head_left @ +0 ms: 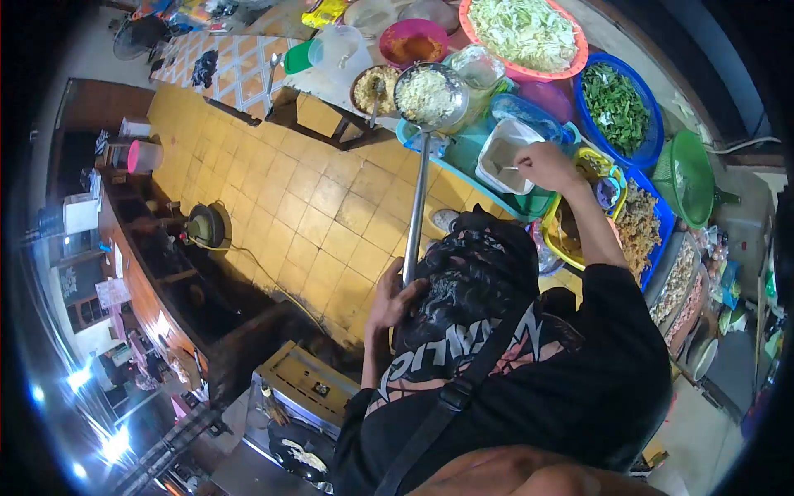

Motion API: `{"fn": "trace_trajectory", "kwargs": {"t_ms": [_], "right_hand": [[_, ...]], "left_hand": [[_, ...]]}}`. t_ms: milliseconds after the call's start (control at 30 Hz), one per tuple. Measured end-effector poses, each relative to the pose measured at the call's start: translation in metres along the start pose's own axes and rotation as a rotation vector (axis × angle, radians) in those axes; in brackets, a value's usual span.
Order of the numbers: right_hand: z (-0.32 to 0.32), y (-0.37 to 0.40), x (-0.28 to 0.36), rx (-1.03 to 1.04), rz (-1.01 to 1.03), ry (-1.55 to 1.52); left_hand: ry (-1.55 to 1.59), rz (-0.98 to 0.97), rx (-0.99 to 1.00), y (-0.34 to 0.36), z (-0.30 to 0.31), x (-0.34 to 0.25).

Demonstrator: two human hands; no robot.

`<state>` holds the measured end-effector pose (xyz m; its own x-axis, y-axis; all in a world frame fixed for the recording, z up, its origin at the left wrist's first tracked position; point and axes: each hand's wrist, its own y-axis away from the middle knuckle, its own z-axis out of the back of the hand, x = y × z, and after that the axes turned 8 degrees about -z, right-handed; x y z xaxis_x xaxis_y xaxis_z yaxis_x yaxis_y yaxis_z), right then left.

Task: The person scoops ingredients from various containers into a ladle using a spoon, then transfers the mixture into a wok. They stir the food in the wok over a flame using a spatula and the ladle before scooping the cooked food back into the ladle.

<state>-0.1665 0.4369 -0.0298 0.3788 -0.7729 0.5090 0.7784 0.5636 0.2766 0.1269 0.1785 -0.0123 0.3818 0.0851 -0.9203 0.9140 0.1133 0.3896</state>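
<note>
My left hand [392,296] is closed around the long metal handle of a ladle [417,198]. The ladle's wide round bowl, over the table's edge, carries pale shredded food [428,95]. My right hand [547,168] reaches into a white square tub [494,157], its fingers closed on a small spoon [510,169] whose far end dips inside the tub. Close to that hand stand a yellow basket [549,236] and a blue lid-like piece [526,114]. A bowl of yellowish crumbly food [374,89] with a spoon in it sits left of the ladle's bowl.
Shredded cabbage [525,33] and chopped greens [616,107] fill basins at the back right. A blue tray [664,217] of fried food lies right of my arm. A stove [310,382] with a wok [299,450] stands behind at lower left. A cable [277,285] crosses the tiled floor.
</note>
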Motion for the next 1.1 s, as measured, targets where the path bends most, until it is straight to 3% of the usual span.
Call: {"fn": "trace_trajectory", "kwargs": {"t_ms": [233, 400, 467, 533, 767, 867, 933, 1000, 1033, 1100], "right_hand": [[0.014, 0.025, -0.004, -0.011, -0.095, -0.079], [0.015, 0.032, -0.005, -0.01, -0.113, -0.075], [0.019, 0.033, 0.0, 0.028, -0.139, -0.108], [0.017, 0.033, -0.004, 0.007, -0.13, -0.109], [0.049, 0.031, 0.007, -0.082, -0.002, -0.01], [0.065, 0.02, 0.028, -0.197, 0.018, -0.069], [0.062, 0.01, 0.04, -0.252, 0.052, -0.005], [0.057, 0.007, 0.057, -0.182, -0.292, 0.6], [0.043, 0.001, 0.046, -0.205, -0.165, 0.634], [0.012, -0.015, 0.039, -0.117, -0.192, 0.639]], "left_hand": [[0.136, -0.046, -0.012, -0.006, -0.005, -0.001], [0.08, 0.08, 0.053, -0.006, -0.005, -0.014], [0.091, -0.024, 0.035, -0.009, 0.001, 0.01], [0.024, 0.043, 0.042, -0.007, -0.004, -0.008], [0.051, 0.004, 0.051, -0.003, 0.001, -0.003], [-0.09, 0.155, 0.119, -0.003, 0.003, -0.009], [0.013, 0.052, 0.092, -0.004, -0.001, 0.0], [0.009, 0.026, 0.074, -0.002, -0.002, 0.01], [0.002, 0.001, 0.063, -0.001, -0.001, 0.011], [-0.027, -0.002, 0.089, -0.003, 0.0, 0.006]]}}
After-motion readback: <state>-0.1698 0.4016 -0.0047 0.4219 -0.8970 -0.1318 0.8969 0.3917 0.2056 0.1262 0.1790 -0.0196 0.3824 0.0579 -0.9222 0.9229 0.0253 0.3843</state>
